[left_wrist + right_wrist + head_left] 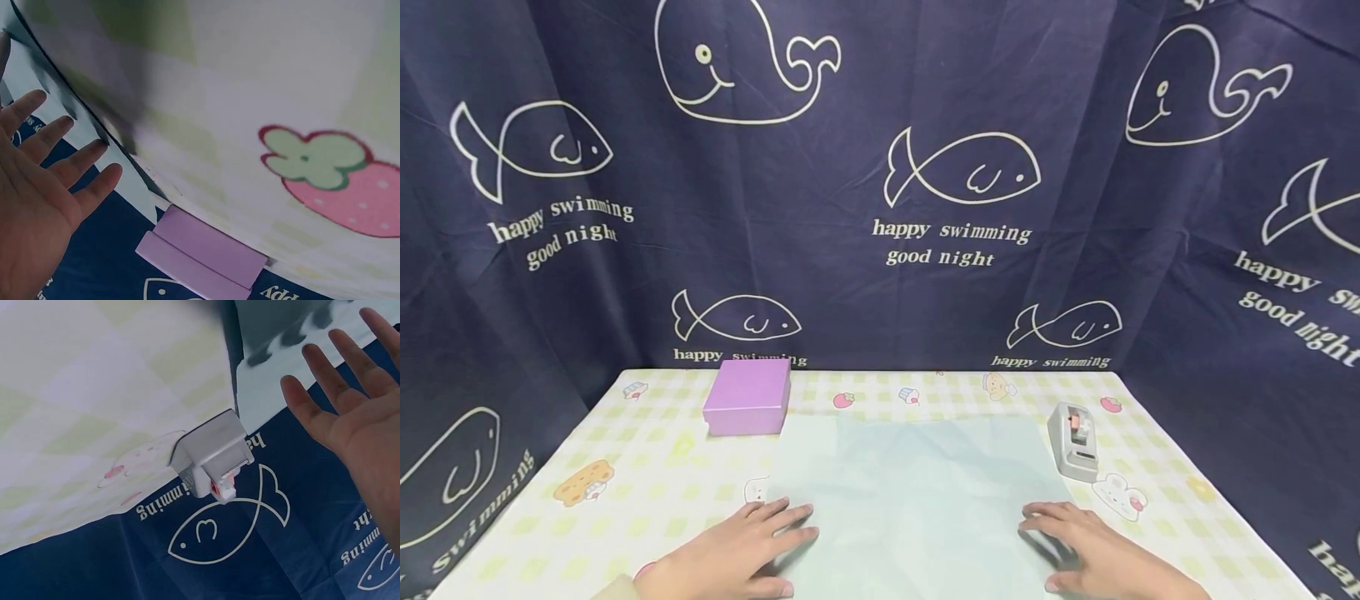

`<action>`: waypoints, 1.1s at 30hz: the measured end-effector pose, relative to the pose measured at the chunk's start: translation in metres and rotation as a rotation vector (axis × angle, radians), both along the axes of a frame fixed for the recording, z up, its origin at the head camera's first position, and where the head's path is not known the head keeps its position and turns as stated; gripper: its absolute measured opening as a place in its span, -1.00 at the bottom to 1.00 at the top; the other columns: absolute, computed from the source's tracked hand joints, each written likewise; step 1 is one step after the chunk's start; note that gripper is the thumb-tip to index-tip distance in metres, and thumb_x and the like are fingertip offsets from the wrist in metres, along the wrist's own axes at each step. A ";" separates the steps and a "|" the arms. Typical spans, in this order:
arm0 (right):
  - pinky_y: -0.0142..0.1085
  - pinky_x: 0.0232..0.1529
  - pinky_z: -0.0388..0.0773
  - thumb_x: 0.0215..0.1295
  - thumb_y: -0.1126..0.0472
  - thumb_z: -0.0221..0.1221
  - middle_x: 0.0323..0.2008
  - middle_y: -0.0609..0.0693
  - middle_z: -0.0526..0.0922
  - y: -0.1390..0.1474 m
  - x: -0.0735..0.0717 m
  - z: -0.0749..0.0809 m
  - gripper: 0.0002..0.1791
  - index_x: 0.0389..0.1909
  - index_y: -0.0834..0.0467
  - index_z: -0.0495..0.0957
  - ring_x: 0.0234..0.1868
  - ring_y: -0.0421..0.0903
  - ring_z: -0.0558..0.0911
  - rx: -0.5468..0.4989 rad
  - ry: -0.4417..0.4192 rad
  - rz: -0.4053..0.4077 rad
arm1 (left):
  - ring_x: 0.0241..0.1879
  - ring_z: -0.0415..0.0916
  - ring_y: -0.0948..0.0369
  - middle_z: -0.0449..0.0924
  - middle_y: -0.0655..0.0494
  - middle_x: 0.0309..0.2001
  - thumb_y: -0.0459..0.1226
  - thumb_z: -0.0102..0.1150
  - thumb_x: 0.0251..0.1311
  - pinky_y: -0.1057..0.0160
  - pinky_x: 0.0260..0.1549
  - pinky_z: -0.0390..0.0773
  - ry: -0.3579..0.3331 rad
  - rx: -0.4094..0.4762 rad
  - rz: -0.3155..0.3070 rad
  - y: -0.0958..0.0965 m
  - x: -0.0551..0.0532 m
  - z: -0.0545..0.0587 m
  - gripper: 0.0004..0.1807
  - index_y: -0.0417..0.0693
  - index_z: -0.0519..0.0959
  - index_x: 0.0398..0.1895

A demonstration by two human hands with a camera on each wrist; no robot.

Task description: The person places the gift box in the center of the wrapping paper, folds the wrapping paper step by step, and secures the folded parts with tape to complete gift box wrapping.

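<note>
A large pale blue sheet [917, 500] lies flat at the front middle of the table. My left hand [737, 550] is over its left edge, fingers spread and relaxed, holding nothing. At the opposite edge, my right hand [1086, 550] has its fingers loosely extended toward the sheet, also holding nothing. The left wrist view shows the left hand [47, 181] with straight fingers, their shadows falling on the sheet. Similar shadows lie below the right hand's [359, 406] extended fingers in the right wrist view.
Behind the sheet's left corner sits a purple box [748, 396]. A grey tape dispenser [1073, 442] stands just right of the sheet. The table wears a green checked cloth [647, 467] with cartoon prints, and a navy curtain [850, 208] encloses its back and sides.
</note>
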State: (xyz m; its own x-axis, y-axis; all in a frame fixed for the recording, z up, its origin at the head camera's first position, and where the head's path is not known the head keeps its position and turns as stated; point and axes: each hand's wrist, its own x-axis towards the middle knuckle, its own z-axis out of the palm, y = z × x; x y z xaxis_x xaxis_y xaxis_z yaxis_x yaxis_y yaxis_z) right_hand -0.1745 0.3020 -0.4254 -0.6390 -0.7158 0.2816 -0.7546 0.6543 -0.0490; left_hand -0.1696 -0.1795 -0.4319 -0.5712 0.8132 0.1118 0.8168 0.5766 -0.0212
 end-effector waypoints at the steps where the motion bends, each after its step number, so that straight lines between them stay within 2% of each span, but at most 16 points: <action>1: -0.25 -0.24 0.41 -0.18 -0.08 0.36 0.02 -0.03 0.51 -0.002 -0.001 0.002 -0.37 0.02 -0.03 0.48 -0.03 -0.08 0.49 0.000 0.016 -0.009 | 0.12 0.41 -0.05 0.34 0.07 0.25 0.20 -0.22 0.25 -0.03 -0.11 0.45 0.027 0.009 -0.004 0.000 0.000 0.000 -0.41 0.15 0.31 0.25; 4: -0.18 -0.22 0.40 -0.13 -0.09 0.34 0.00 -0.03 0.53 -0.009 -0.006 0.008 -0.41 -0.01 0.01 0.51 -0.04 -0.06 0.50 -0.014 0.093 -0.037 | 0.10 0.43 0.01 0.36 0.09 0.23 0.19 -0.18 0.24 -0.02 -0.12 0.46 0.083 0.037 -0.001 0.001 -0.003 0.002 -0.43 0.16 0.32 0.23; 7: -0.14 -0.18 0.42 -0.10 -0.02 0.35 -0.02 -0.05 0.55 -0.017 -0.010 0.016 -0.46 -0.03 0.06 0.52 -0.04 -0.08 0.51 -0.039 0.154 -0.064 | 0.11 0.42 0.04 0.37 0.12 0.22 0.17 -0.14 0.23 -0.02 -0.11 0.46 0.117 0.067 0.012 0.002 -0.006 0.005 -0.45 0.16 0.34 0.21; 12: -0.12 -0.14 0.47 -0.10 0.14 0.35 -0.05 -0.08 0.57 -0.035 -0.024 0.029 -0.50 -0.05 0.10 0.52 -0.05 -0.11 0.54 -0.075 0.196 -0.108 | 0.12 0.41 0.04 0.39 0.11 0.21 0.15 -0.07 0.21 0.02 -0.10 0.46 0.151 0.102 0.036 0.002 -0.013 0.011 -0.46 0.15 0.37 0.19; 17: -0.13 -0.10 0.47 0.00 0.15 0.29 -0.05 -0.06 0.58 -0.059 -0.038 0.043 -0.54 -0.01 0.12 0.50 -0.03 -0.10 0.54 -0.078 0.167 -0.139 | 0.11 0.42 0.06 0.41 0.12 0.20 0.11 0.06 0.15 0.04 -0.11 0.45 0.197 0.145 0.079 -0.001 -0.021 0.017 -0.46 0.13 0.40 0.17; 22: -0.14 -0.04 0.45 0.11 0.11 0.22 -0.03 -0.06 0.57 -0.088 -0.053 0.053 -0.56 0.03 0.13 0.47 0.00 -0.09 0.53 -0.085 0.116 -0.132 | 0.10 0.41 0.12 0.41 0.15 0.17 0.04 0.17 0.08 0.06 -0.09 0.44 0.240 0.196 0.138 -0.006 -0.033 0.025 -0.45 0.12 0.43 0.15; 27: -0.11 0.00 0.43 0.15 0.12 0.19 -0.01 0.00 0.57 -0.119 -0.066 0.058 -0.56 0.05 0.18 0.45 0.01 -0.03 0.53 -0.104 0.068 -0.103 | 0.09 0.42 0.09 0.45 0.10 0.13 -0.03 0.23 0.05 0.00 -0.04 0.42 0.241 0.258 0.209 -0.015 -0.046 0.030 -0.45 0.09 0.43 0.15; 33: -0.09 0.02 0.43 0.17 0.15 0.18 -0.01 0.05 0.58 -0.159 -0.080 0.057 -0.57 0.05 0.22 0.43 0.01 0.00 0.54 -0.144 -0.014 -0.086 | 0.07 0.42 0.04 0.47 0.04 0.11 -0.07 0.22 0.06 -0.06 -0.04 0.40 0.259 0.300 0.330 -0.027 -0.057 0.032 -0.49 0.02 0.45 0.11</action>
State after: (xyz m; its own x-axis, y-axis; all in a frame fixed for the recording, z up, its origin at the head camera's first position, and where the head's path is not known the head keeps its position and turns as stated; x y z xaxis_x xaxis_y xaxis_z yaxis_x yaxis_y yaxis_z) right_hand -0.2547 0.1428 -0.3680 -0.7011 -0.6109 0.3677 -0.6944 0.7023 -0.1571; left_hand -0.2269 -0.2067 -0.4001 -0.7145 0.5047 0.4845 0.5803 0.8143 0.0075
